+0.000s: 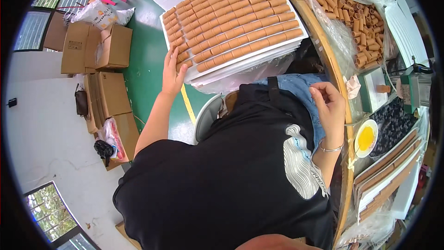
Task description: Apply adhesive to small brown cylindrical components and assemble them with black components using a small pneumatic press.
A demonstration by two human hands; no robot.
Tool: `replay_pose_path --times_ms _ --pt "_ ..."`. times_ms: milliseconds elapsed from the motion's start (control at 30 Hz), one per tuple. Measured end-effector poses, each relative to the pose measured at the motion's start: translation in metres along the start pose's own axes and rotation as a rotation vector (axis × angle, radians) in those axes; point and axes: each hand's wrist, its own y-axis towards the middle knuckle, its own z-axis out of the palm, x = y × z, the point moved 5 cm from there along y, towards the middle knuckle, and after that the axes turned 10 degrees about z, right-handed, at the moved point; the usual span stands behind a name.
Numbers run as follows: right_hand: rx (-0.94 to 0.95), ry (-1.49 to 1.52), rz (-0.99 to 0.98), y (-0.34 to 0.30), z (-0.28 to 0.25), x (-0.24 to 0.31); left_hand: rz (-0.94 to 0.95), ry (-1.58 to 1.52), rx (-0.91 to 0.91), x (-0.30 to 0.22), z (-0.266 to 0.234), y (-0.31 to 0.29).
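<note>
Rows of short brown tubes (236, 16) lie side by side on a white foam board (206, 70), which rests on a stack of similar white sheets. At the board's near left corner is my left hand (173, 75), its thumb and fingers on either side of the end tube (184, 57) of a row. My right hand (330, 104) hovers over my lap beside the wooden table edge. Its fingers curl in towards the thumb; whether anything small is between them cannot be made out.
Loose brown tubes fill a clear plastic bag (384, 23) on the right. Along the wooden table edge (341, 83) stand a green and white device (374, 90) and a bowl of yellow stuff (366, 139). Stacked boards (388, 171) lean nearby. Cardboard boxes (113, 48) stand at the left.
</note>
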Motion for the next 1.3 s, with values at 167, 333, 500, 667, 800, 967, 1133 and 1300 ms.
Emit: replay_pose_path --times_ms 167,333,500,667,800,967,1133,1300 --pt "0.007 -0.1 -0.016 -0.003 0.012 0.007 -0.018 -0.16 -0.051 0.004 0.004 0.003" --pt "0.0 -0.136 0.046 -0.001 0.017 0.007 -0.068 -0.124 -0.129 0.002 -0.009 0.029" --pt "-0.052 -0.129 0.081 0.003 0.014 -0.004 -0.082 -0.212 -0.212 0.01 -0.017 0.07" --pt "-0.072 -0.171 0.093 0.001 0.017 -0.003 -0.052 -0.136 0.25 0.029 0.0 0.144" --pt "-0.078 -0.185 0.089 0.003 0.018 -0.002 0.067 0.01 0.587 0.01 0.017 0.171" --pt "-0.089 -0.161 0.088 0.004 0.014 -0.01 0.148 0.204 0.703 -0.002 0.028 0.178" --pt "-0.1 -0.157 0.105 0.0 0.004 -0.012 0.167 0.376 0.736 -0.016 0.036 0.18" --pt "-0.179 -0.119 0.058 -0.004 -0.007 -0.032 0.171 0.229 0.609 -0.007 0.022 0.184"
